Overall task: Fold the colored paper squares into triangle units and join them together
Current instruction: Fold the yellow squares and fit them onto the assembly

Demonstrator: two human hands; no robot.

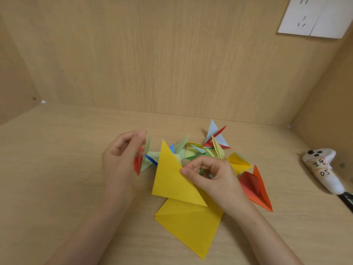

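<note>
Triangle (170,180) (yellow), apex away, right hand (215,176) pinching

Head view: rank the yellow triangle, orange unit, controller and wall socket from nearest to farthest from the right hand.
1. The yellow triangle, pinched by the right hand, on its left.
2. The orange unit, lying just to its right.
3. The controller, at the far right.
4. The wall socket, high at the top right.

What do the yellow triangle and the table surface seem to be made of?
The yellow triangle: thin paper, matte, by its sharp creases and flat colour. The table surface: probably wood-grain laminate or veneer, smooth with a faint sheen; the fine grain lines show, but the core cannot be told.
</note>
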